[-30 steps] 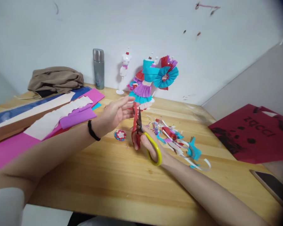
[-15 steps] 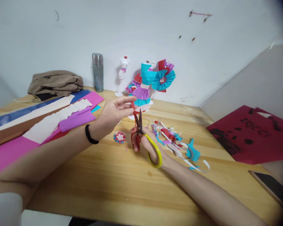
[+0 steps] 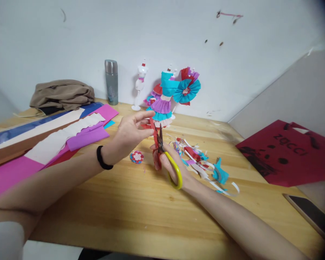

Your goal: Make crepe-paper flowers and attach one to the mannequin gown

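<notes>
My left hand (image 3: 132, 129) pinches a narrow red crepe paper strip (image 3: 152, 124) between thumb and fingers; the strip hangs down toward my right hand (image 3: 166, 157). That hand grips a pair of scissors (image 3: 160, 143) with dark blades and yellow handles, blades pointing up and slightly parted beside the strip. Its fingers partly hide the strip's lower end. Below my left hand, a small round paper flower (image 3: 137, 157) in red, white and blue lies on the wooden table (image 3: 124, 209). Behind the hands stands a mini dress form (image 3: 166, 86) dressed in turquoise, purple and pink ruffles.
Colourful paper scraps (image 3: 197, 159) spread right of the scissors. Crepe paper sheets (image 3: 89, 135) lie at left, near brown cloth (image 3: 62, 94) and a grey flask (image 3: 111, 83). A bare white dress form (image 3: 141, 85) stands behind. At right are a red bag (image 3: 284, 155) and a phone (image 3: 308, 215).
More of the red strip shows between my hands, flatter and nearer the blades. The scissor handles have shifted slightly left and up. The whole view has moved a little.
</notes>
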The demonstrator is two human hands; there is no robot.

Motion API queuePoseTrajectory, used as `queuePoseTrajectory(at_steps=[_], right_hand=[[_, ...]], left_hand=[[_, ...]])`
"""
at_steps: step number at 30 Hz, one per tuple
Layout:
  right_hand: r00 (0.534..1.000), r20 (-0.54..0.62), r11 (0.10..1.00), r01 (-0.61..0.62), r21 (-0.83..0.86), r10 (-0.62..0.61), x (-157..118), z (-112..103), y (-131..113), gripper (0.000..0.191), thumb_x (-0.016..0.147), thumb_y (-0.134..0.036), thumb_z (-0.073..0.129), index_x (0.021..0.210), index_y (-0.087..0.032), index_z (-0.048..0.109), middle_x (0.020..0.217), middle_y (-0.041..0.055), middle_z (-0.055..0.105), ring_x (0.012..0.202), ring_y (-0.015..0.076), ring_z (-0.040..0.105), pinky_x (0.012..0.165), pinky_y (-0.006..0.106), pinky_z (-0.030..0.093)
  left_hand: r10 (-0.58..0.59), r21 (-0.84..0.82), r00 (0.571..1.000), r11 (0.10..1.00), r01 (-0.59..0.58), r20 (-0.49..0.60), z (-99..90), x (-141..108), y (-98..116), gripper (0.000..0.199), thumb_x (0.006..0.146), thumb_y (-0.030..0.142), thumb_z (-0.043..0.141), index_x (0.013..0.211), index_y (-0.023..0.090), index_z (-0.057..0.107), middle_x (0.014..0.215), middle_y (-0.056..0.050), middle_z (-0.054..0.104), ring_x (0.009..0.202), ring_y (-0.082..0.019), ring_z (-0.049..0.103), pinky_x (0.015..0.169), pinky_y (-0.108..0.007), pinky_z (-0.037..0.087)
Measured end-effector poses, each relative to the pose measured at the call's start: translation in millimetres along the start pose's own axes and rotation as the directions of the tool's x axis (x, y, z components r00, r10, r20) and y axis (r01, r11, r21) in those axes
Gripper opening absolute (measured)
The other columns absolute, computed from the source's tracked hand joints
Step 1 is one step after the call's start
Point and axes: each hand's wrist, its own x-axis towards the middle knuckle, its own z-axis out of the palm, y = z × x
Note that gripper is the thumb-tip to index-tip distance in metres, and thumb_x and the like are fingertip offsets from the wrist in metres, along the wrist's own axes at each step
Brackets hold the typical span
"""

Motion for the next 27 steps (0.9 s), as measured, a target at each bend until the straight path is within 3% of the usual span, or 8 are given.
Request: queuePoseTrajectory(at_steps=[6, 10, 18, 27], right_hand=[[1.0, -0.031, 0.991, 0.0, -0.135, -0.004, 2.9, -1.3, -3.0, 0.043, 0.092, -0.063, 0.045, 0.097, -0.022, 0.049, 0.08, 0.0013, 0.049, 0.065, 0.0155, 0.048, 0.057, 0.029, 0.042], [1.0, -0.017, 0.979, -0.017, -0.203, 0.014, 3.4, -1.2, -7.1, 0.037, 0.092, -0.059, 0.044, 0.089, -0.022, 0.045, 0.076, -0.0003, 0.045, 0.065, 0.0153, 0.047, 0.059, 0.03, 0.041], [0.999, -0.005, 0.983, -0.036, -0.179, 0.036, 3.4, 1.2, -7.7, 0.039, 0.093, -0.061, 0.042, 0.09, -0.022, 0.043, 0.072, -0.0008, 0.046, 0.063, 0.015, 0.044, 0.056, 0.029, 0.038], [0.999, -0.045, 0.979, -0.036, -0.2, 0.028, 3.7, 2.4, -7.1, 0.031, 0.095, -0.052, 0.041, 0.089, -0.022, 0.046, 0.066, -0.0023, 0.044, 0.06, 0.015, 0.044, 0.054, 0.028, 0.033]], left_hand=[[-0.016, 0.05, 1.0, 0.999, 0.016, 0.004, -0.6, -1.4, -3.2, 0.048, 0.061, 0.009, 0.077, 0.108, 0.013, 0.071, 0.105, -0.011, 0.075, 0.105, -0.024, 0.068, 0.076, -0.028, 0.058], [0.048, 0.091, 0.998, 0.995, -0.051, 0.034, -2.3, 0.8, -14.5, 0.049, 0.063, 0.012, 0.078, 0.112, 0.014, 0.07, 0.106, -0.011, 0.074, 0.106, -0.025, 0.068, 0.074, -0.027, 0.058], [0.197, 0.316, 0.98, 0.929, -0.192, 0.016, -1.9, 1.6, -26.0, 0.052, 0.067, 0.007, 0.07, 0.119, 0.012, 0.07, 0.109, -0.01, 0.076, 0.097, -0.021, 0.071, 0.074, -0.026, 0.059], [0.208, 0.341, 0.978, 0.918, -0.201, 0.017, -2.6, 3.6, -27.5, 0.054, 0.067, 0.002, 0.071, 0.12, 0.011, 0.069, 0.112, -0.012, 0.075, 0.102, -0.022, 0.07, 0.084, -0.031, 0.058]])
